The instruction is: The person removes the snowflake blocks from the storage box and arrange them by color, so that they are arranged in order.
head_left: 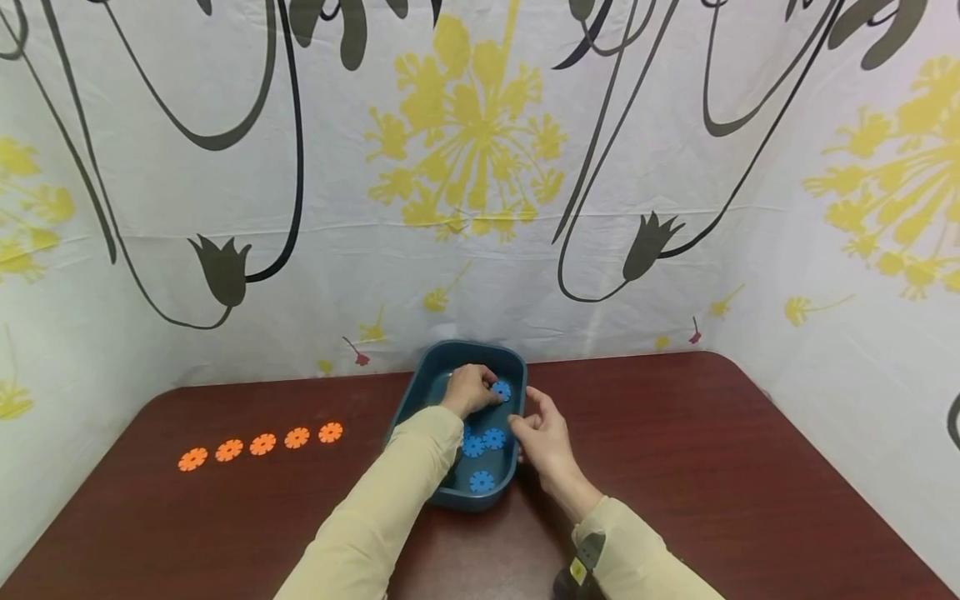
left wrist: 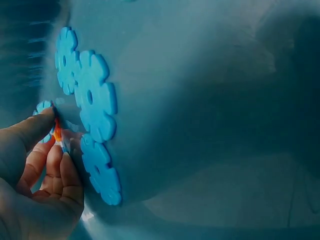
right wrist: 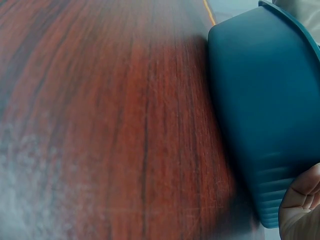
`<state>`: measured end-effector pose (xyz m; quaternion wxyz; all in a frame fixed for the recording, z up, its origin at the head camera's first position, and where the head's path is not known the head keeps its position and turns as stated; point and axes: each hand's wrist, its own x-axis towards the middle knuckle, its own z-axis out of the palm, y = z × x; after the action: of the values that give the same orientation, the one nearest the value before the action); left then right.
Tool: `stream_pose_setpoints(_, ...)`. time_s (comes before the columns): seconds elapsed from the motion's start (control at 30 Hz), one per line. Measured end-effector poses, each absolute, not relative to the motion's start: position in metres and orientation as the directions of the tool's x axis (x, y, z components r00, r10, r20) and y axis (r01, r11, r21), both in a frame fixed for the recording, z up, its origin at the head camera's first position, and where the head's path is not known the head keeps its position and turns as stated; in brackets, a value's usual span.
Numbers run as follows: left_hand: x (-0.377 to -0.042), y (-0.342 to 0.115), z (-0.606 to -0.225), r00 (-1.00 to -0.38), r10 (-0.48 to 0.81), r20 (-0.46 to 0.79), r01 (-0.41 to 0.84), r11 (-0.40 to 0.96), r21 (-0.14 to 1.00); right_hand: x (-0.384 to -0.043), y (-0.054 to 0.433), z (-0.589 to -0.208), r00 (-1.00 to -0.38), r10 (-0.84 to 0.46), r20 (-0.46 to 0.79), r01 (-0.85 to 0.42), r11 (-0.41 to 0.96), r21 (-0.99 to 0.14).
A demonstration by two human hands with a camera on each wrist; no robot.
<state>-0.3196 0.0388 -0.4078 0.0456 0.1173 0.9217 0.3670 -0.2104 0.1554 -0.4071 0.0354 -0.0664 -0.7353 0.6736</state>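
Observation:
My left hand (head_left: 471, 390) reaches into a dark teal plastic bin (head_left: 401, 408). Its thumb and fingertips pinch a blue flower-shaped disc (head_left: 501, 391) near the far right wall. In the left wrist view a sliver of orange (left wrist: 57, 131) shows between thumb and fingers beside that disc; I cannot tell whether it is held too. Several more blue discs (left wrist: 95, 95) lie close together on the bin floor, and another blue disc (head_left: 481, 482) sits nearer me. My right hand (head_left: 545, 437) grips the bin's right side, thumb at the rim, fingers along the outer wall.
Five-petal-spaced orange discs (head_left: 262, 444) form a row on the dark red wooden table (head_left: 675, 467), left of the bin. A patterned white cloth (head_left: 337, 292) hangs behind the table's far edge. A black strap with a yellow mark (head_left: 578, 570) is at my right sleeve.

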Motion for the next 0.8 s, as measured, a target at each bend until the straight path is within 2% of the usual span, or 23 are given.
stream_pose_setpoints(0.8, -0.3158, 0.0394, -0.4076, -0.975, 0.224, 0.009, 0.164, 0.684, 0.711, -0.2098, 0.1552, -0.4068, -0.988, 0.152, -0.035, 0.048, 0.082, -0.995)
